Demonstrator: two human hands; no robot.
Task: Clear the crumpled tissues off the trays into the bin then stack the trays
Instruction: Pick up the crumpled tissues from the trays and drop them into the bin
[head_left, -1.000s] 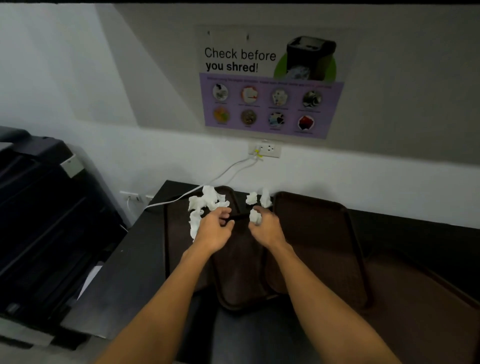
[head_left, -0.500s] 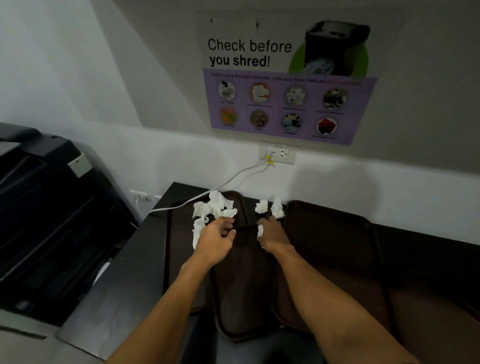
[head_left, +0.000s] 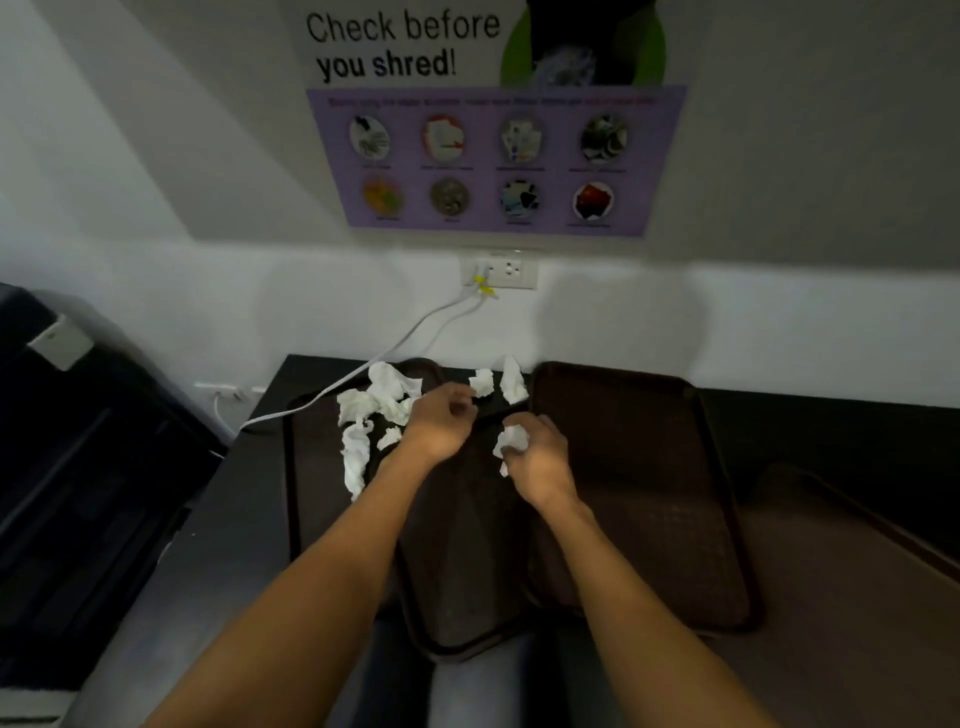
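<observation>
We see a dark counter (head_left: 249, 493) bearing brown trays side by side, the middle tray (head_left: 457, 571) overlapping the left tray (head_left: 311, 467). A heap of crumpled tissues (head_left: 384, 400) lies at the left tray's far end. Our left hand (head_left: 441, 426) is just beside it with its fingers curled; we cannot tell whether it grips anything. Our right hand (head_left: 540, 462) pinches a tissue wad (head_left: 511, 441) above the middle tray. Two loose tissues (head_left: 483, 383) sit near that tray's far rim.
</observation>
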